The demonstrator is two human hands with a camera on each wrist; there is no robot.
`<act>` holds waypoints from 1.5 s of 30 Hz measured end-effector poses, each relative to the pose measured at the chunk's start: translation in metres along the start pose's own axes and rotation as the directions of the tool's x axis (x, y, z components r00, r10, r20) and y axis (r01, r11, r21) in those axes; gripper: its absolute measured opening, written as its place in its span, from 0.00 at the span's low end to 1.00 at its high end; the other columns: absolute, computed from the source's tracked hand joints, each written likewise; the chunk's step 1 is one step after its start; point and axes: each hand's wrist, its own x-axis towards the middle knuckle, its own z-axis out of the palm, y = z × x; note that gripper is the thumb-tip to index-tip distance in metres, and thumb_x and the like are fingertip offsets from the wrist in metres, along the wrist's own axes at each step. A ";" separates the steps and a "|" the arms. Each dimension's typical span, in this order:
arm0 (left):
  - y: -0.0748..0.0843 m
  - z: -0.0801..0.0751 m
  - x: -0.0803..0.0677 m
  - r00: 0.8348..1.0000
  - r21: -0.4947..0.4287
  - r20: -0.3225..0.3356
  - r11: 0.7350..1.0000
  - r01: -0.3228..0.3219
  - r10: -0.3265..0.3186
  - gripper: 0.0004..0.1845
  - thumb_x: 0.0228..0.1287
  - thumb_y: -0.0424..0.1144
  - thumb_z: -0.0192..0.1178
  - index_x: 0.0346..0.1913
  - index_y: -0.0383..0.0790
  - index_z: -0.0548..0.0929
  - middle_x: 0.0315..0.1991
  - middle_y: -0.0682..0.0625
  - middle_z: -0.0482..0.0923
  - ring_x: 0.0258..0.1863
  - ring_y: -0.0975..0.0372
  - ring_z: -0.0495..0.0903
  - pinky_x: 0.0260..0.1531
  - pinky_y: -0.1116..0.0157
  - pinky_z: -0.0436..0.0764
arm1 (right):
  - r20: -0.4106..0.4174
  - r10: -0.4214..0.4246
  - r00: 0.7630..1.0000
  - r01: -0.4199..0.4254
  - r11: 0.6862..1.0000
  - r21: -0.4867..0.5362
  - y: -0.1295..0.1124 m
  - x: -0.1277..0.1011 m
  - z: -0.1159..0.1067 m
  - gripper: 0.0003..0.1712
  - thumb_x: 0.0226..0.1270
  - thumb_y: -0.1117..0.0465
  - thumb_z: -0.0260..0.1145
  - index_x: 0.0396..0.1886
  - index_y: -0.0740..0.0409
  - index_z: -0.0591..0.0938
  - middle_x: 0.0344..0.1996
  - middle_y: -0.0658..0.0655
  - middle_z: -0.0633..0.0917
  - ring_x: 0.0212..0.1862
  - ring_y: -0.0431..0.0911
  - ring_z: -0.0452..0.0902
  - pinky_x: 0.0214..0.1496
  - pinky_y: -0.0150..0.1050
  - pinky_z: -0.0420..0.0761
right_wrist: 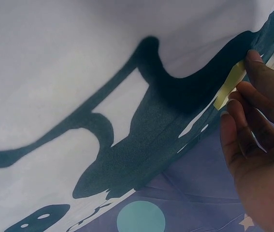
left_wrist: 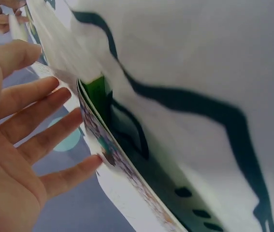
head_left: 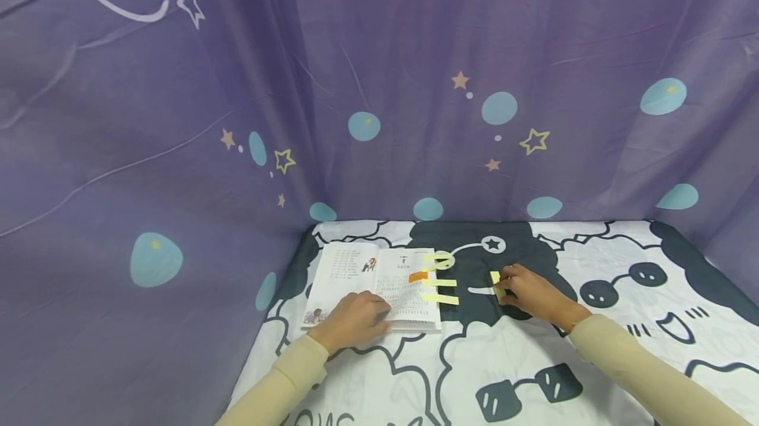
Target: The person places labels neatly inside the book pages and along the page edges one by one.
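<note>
An open book (head_left: pixel 379 288) is laid flat near the far left corner of a table covered with a white cloth printed with black cartoon shapes (head_left: pixel 534 373). The book's near edge is pressed down by the left hand (head_left: pixel 354 320), whose fingers are spread and almost straight across the lower part of the pages; nothing is gripped by it. In the left wrist view the same hand (left_wrist: pixel 16 140) is seen with the palm open and the fingers (left_wrist: pixel 54 130) extended toward the book's edge (left_wrist: pixel 108 150), the fingertips just touching the pages.

Three pale yellow sticky strips (head_left: pixel 440 282) are seen projecting from the book's right edge over the cloth, one above the other, and an orange tab (head_left: pixel 418 276) lies on the right-hand page beside them.

Just right of the book, on a black patch of the cloth, a small yellow sticky note (head_left: pixel 495 278) is pinched by the right hand (head_left: pixel 530 294), with the fingers curled around it. In the right wrist view the note (right_wrist: pixel 229 86) is shown as a narrow yellow strip held between the fingertips (right_wrist: pixel 252 60) of that hand (right_wrist: pixel 257 150), close above the cloth.

The table is enclosed at the back and left by a purple curtain patterned with stars and blue planets (head_left: pixel 379 83). Both forearms are covered by beige sleeves (head_left: pixel 628 360).
</note>
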 end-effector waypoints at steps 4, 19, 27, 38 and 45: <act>-0.003 -0.001 -0.001 0.994 0.005 -0.109 1.000 -0.021 0.021 0.12 0.68 0.44 0.66 0.47 0.45 0.92 0.45 0.53 0.89 0.46 0.61 0.87 0.47 0.61 0.86 | -0.005 0.004 1.000 -0.004 1.000 0.001 0.000 -0.001 0.001 0.16 0.49 0.62 0.85 0.38 0.64 0.92 0.34 0.50 0.80 0.38 0.44 0.76 0.39 0.40 0.84; -0.004 0.013 0.004 0.918 0.166 -0.397 0.983 0.074 -0.002 0.12 0.64 0.40 0.70 0.39 0.41 0.76 0.35 0.50 0.71 0.25 0.63 0.66 0.24 0.66 0.73 | -0.003 0.003 1.000 -0.003 1.000 0.025 0.001 -0.002 0.002 0.16 0.50 0.63 0.84 0.39 0.64 0.92 0.34 0.50 0.80 0.37 0.42 0.75 0.38 0.40 0.83; -0.005 0.018 0.009 0.904 0.353 -0.397 0.935 -0.010 0.160 0.05 0.64 0.30 0.58 0.41 0.36 0.79 0.38 0.44 0.68 0.36 0.53 0.66 0.36 0.59 0.72 | -0.005 0.000 1.000 0.000 1.000 0.025 0.001 -0.003 0.002 0.16 0.51 0.62 0.84 0.39 0.64 0.92 0.34 0.50 0.80 0.37 0.42 0.75 0.38 0.40 0.83; -0.005 0.015 0.005 0.909 0.502 -0.360 0.865 -0.002 0.211 0.38 0.64 0.26 0.54 0.77 0.51 0.69 0.81 0.39 0.51 0.78 0.43 0.51 0.69 0.40 0.62 | -0.020 0.007 1.000 -0.007 1.000 0.028 0.001 -0.004 0.000 0.15 0.50 0.63 0.84 0.38 0.63 0.92 0.34 0.50 0.81 0.37 0.43 0.75 0.40 0.41 0.84; -0.006 0.016 0.003 0.956 0.582 -0.171 0.808 -0.096 0.237 0.22 0.64 0.32 0.64 0.62 0.46 0.85 0.79 0.44 0.59 0.79 0.47 0.54 0.73 0.45 0.64 | -0.032 -0.018 0.999 0.019 0.999 0.037 0.001 -0.003 0.001 0.15 0.51 0.63 0.84 0.39 0.64 0.92 0.34 0.51 0.81 0.38 0.43 0.75 0.40 0.41 0.84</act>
